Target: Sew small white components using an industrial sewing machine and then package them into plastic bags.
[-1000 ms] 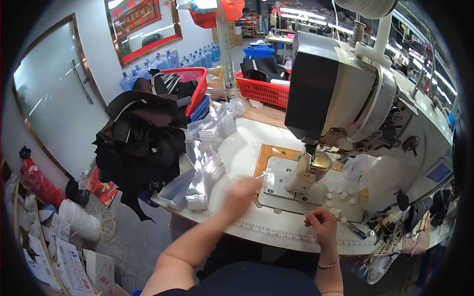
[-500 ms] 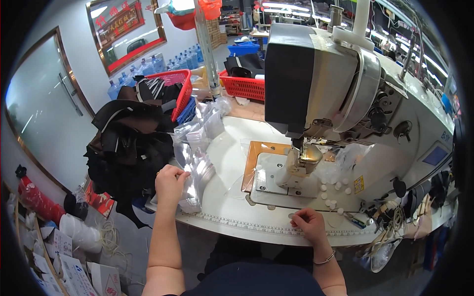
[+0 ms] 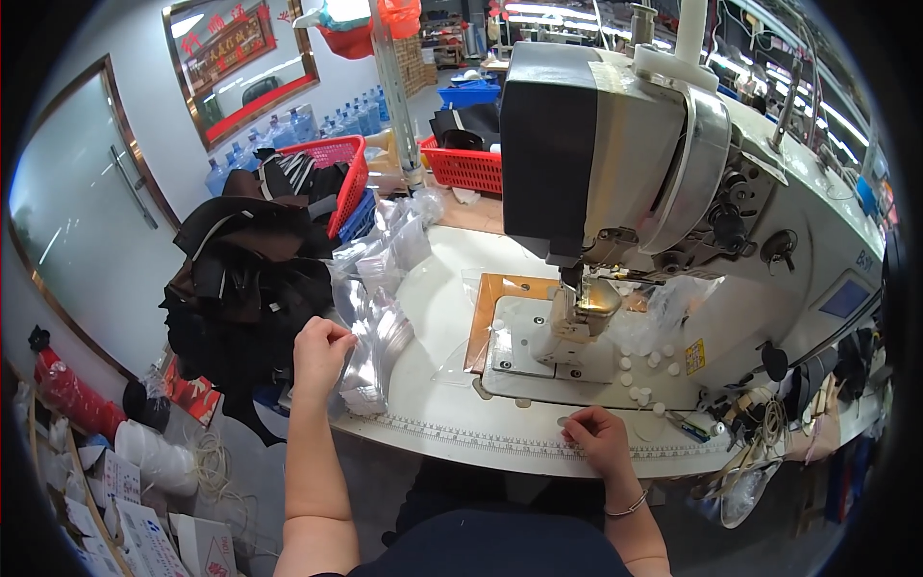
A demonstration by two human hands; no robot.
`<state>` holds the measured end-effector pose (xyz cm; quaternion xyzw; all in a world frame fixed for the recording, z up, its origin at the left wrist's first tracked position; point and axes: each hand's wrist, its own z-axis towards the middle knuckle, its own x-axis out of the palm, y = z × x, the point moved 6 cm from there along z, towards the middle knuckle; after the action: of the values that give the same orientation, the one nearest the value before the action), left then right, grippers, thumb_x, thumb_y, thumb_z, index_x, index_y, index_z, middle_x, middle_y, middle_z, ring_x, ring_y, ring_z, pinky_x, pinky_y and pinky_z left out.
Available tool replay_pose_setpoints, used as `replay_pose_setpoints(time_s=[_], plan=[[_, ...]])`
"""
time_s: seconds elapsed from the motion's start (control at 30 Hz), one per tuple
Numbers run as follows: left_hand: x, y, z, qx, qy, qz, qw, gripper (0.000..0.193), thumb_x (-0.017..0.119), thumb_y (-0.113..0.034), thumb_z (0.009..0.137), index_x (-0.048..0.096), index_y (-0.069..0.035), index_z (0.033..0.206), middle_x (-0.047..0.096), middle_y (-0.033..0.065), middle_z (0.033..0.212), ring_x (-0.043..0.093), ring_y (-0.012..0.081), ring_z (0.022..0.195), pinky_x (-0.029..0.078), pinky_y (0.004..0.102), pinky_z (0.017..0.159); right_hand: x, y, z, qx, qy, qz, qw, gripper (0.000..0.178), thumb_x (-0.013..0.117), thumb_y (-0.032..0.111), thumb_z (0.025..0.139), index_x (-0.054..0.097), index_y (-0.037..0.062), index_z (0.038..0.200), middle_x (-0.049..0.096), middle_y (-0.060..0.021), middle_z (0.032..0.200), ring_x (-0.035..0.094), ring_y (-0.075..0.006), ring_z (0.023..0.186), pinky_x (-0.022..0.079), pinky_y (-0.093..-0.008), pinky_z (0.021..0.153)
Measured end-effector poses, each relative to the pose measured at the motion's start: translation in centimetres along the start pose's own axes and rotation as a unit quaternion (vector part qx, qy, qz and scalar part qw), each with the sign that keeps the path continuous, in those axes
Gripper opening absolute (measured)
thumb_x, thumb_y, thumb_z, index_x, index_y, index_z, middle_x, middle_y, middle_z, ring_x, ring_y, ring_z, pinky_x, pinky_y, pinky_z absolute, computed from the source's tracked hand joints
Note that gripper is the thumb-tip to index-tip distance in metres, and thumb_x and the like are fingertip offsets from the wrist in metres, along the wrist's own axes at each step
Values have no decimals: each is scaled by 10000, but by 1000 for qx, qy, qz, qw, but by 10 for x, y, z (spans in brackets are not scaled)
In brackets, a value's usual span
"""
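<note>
My left hand point(image 3: 322, 358) is closed in a pinch beside a stack of clear plastic pieces point(image 3: 365, 370) on the table's left edge. What its fingertips hold, if anything, I cannot make out. Near the front edge, my right hand point(image 3: 598, 439) pinches a small, pale round disc point(image 3: 565, 421) between thumb and finger, just above the ruler strip point(image 3: 481, 438). Several white discs point(image 3: 643, 394) lie loose to the right of the sewing machine's metal plate point(image 3: 519, 370). The sewing machine point(image 3: 601, 154) rises over the table, its needle area point(image 3: 575, 279) above a small post.
A heap of black and brown pieces point(image 3: 245, 260) stands left of the table. Red baskets point(image 3: 351, 178) and a lamp pole point(image 3: 396, 106) are behind. A crumpled clear bag point(image 3: 673, 313) and a cutter-like tool point(image 3: 687, 428) lie on the right. Boxes point(image 3: 202, 543) sit at lower left.
My left hand has drawn slightly left, away from the plastic stack. The right hand keeps its pinch on the disc with hardly any movement. The whole view has shifted a little.
</note>
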<state>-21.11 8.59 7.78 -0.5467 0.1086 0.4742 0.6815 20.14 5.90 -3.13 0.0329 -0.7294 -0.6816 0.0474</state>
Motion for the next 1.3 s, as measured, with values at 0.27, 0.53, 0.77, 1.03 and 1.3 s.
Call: replay_pose_setpoints(time_s=[0.27, 0.53, 0.77, 1.03, 1.3], plan=[[-7, 10, -3, -22, 93, -53, 994, 207, 722, -98, 687, 660, 4, 856, 591, 85, 820, 588, 164, 700, 476, 276, 655, 1, 0, -1, -26, 5, -27, 999, 70, 644, 39, 799, 606, -16, 821, 631, -41, 695, 581, -79, 631, 470, -209, 598], [-14, -9, 4, -16, 144, 56, 988, 193, 726, -45, 654, 652, 16, 822, 602, 64, 775, 582, 126, 685, 481, 251, 649, 3, 0, -3, -34, 5, -55, 998, 83, 657, 48, 796, 606, -16, 814, 623, -33, 680, 570, -71, 627, 463, -205, 589], [-17, -16, 12, 13, 175, 111, 978, 192, 698, -138, 670, 693, -36, 833, 656, 92, 786, 632, 189, 709, 505, 283, 683, 2, -1, -4, -47, -2, -48, 998, 81, 657, 38, 795, 601, -19, 807, 614, -32, 674, 565, -72, 619, 464, -206, 585], [-9, -30, 8, 248, 191, 219, 924, 96, 609, -111, 709, 671, -52, 752, 621, 118, 751, 608, 292, 681, 504, 345, 632, 3, -2, -4, -44, -2, -37, 998, 69, 655, 17, 793, 598, -22, 801, 613, -35, 679, 566, -74, 618, 464, -206, 581], [-14, -23, 11, 285, 170, 191, 924, 97, 574, -98, 771, 601, -51, 851, 594, 115, 825, 601, 315, 743, 504, 382, 663, 8, 5, -3, -54, 4, -99, 994, 103, 679, 53, 778, 605, -19, 783, 612, -45, 670, 565, -81, 605, 467, -222, 575]])
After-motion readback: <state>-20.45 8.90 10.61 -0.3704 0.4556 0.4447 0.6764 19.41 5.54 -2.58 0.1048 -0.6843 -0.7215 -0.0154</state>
